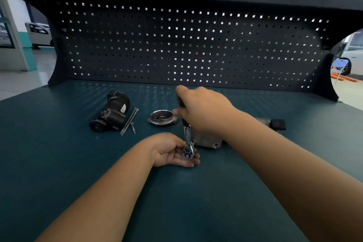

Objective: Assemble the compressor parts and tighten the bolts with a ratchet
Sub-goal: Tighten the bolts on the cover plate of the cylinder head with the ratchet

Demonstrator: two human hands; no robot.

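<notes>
My right hand (pixel 202 110) grips the black handle of a chrome ratchet (pixel 188 143), whose head points down toward me. My left hand (pixel 172 151) lies palm up on the bench, fingers cupped under the ratchet head. Just behind the ratchet head lies a grey metal compressor housing (pixel 206 140), mostly hidden by my right forearm. A round silver end plate (pixel 162 117) lies to the left of my right hand. Further left are a black compressor body (pixel 112 113), two long bolts (pixel 129 121) and a short bolt (pixel 133 127).
The dark teal bench top (pixel 78 163) carries all the parts. A black pegboard back panel (pixel 176 45) rises behind. A black block (pixel 278 124) sits to the right, partly behind my right forearm.
</notes>
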